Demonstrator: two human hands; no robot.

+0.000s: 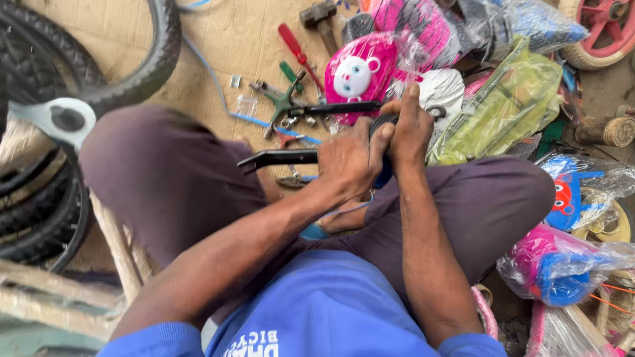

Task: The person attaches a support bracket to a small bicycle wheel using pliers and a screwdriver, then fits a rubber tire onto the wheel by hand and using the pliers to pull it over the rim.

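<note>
1. The fingers (pixel 382 135) of the left hand (pixel 350 162) were curled shut around a black metal fork (pixel 284 157), near its top end.
2. The right hand (pixel 410 129) was closed tight too. It held a round black part (pixel 383 120) at the top of the fork, with the thumb sticking up.
3. The two hands touched each other. They were up in the air between the person's knees.
4. The fork had two thin legs. One leg pointed left at the flat tip, and the other leg (pixel 337 108) ran higher up, over the tools.
5. The person sat low with bent knees, in dark purple trousers (pixel 172 178) and a blue shirt (pixel 331 311).
6. Under the fork lay brown cardboard (pixel 225 39) on the ground.
7. On the cardboard lay a red screwdriver (pixel 297 49), a green tool (pixel 284 99), a hammer (pixel 321 20) and some small nuts (pixel 297 121).
8. A pink cover with a bear face (pixel 357 74) sat just past the hands, wrapped in clear plastic.
9. A green part in a plastic bag (pixel 503 109) lay to the right of it.
10. More pink and blue parts in bags (pixel 555 264) lay by the right knee.
11. Black tyres (pixel 40 198) were piled on the left side.
12. A red wheel (pixel 605 26) was in the top right corner.
</note>
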